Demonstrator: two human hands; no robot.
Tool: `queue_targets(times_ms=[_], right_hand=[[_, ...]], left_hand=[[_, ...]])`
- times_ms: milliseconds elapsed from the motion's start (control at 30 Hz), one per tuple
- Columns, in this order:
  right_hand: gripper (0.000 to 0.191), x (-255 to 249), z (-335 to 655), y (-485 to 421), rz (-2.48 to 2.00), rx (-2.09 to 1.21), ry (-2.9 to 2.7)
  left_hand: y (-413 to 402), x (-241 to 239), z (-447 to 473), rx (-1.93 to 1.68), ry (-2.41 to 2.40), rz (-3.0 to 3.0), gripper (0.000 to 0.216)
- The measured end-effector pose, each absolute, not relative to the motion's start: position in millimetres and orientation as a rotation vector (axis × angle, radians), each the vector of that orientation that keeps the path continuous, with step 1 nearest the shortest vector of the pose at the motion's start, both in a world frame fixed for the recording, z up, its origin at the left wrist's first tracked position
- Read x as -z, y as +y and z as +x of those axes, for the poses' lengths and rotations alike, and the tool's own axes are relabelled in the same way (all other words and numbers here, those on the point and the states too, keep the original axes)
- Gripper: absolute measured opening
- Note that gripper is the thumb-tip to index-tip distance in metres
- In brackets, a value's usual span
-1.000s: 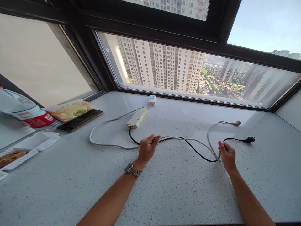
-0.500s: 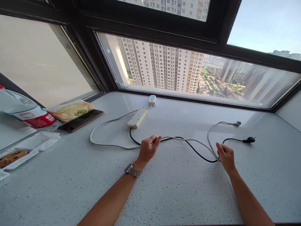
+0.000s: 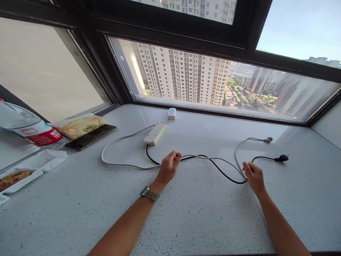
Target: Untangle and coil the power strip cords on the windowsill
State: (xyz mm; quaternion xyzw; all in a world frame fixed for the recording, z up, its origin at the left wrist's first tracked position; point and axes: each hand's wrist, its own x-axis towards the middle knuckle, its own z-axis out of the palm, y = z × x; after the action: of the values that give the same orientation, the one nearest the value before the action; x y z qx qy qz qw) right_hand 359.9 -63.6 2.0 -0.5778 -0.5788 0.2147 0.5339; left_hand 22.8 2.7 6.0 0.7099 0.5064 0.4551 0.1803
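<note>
The left hand (image 3: 169, 166) is clenching round the white cord (image 3: 128, 164) and the black cord (image 3: 226, 176), midway across the sill (image 3: 202, 213). The right hand (image 3: 254, 175) is grasping the same two cords toward the sill's right edge, its curled fingers hiding how each is running inside the fist. Between the hands the cords are lying loosely crossed.

Beyond the right hand, the white cord is looping back and ending at a grey plug (image 3: 269, 139); the black cord is leading to a black plug (image 3: 282, 158), nearer the right edge.

The strip (image 3: 155, 134) is lying beyond the left hand, the black cord leaving its near end. The socket (image 3: 172, 113) is resting close to the far edge, the white cord curving from it round the strip's left.

Along the left edge, a bottle (image 3: 34, 129), a packet (image 3: 80, 124) and a phone (image 3: 92, 137) are sitting together; nearer, a tray (image 3: 50, 160) is holding a cookie (image 3: 13, 179).
</note>
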Motion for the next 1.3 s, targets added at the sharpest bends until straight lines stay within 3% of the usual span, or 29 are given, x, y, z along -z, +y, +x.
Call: queue_targets(times_ms=[467,800,1133,1300], right_hand=[[0.049,4.7,362.2,-62.0,-1.367,-0.6,-1.397],[0.051,3.2,359.7,-62.0,-1.382,-0.626,-1.43],[0.051,2.3,359.4,-62.7,-1.371,-0.621,-1.474],[0.051,0.6,358.1,-63.0,-1.38,-0.595,-1.479]], left_hand=[[4.7,0.9,19.1,-1.069,1.469,1.809,0.055],[5.4,-0.6,22.8,-1.023,1.469,1.967,0.04],[3.9,2.6,21.4,-1.033,1.452,1.95,0.053],[2.5,-1.3,24.5,-1.065,1.437,1.979,0.039]])
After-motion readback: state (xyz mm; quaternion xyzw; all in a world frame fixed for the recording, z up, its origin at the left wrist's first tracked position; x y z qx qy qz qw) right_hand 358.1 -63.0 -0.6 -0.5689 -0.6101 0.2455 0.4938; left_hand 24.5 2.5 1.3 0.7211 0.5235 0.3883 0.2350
